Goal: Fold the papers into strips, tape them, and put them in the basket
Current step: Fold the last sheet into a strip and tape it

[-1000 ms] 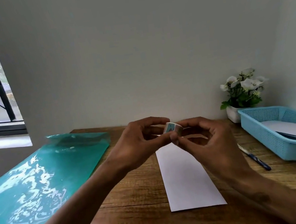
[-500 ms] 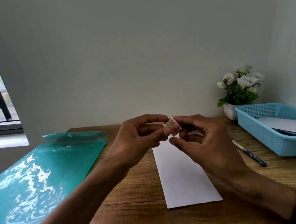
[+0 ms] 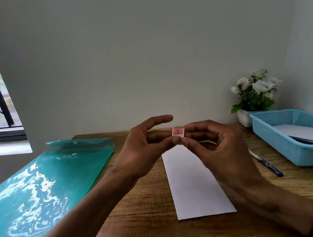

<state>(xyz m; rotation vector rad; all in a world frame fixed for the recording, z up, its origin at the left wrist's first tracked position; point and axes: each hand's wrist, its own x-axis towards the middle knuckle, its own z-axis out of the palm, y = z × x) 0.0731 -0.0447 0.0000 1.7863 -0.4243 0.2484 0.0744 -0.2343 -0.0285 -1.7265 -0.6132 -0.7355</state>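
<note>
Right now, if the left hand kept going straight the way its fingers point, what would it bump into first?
The left hand points right, across the desk. It already pinches the small tape roll, so the first thing beyond that would be the fingers of the right hand, which holds the roll's other side.

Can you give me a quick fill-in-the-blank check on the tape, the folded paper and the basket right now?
1. Both hands pinch the small roll of ____ above the desk.
2. The folded white paper strip lies flat on the ____ desk.
3. The light blue plastic basket already holds white ____.
4. A blue pen lies between the strip and the ____.

Missing: tape; wooden; paper; basket
</note>
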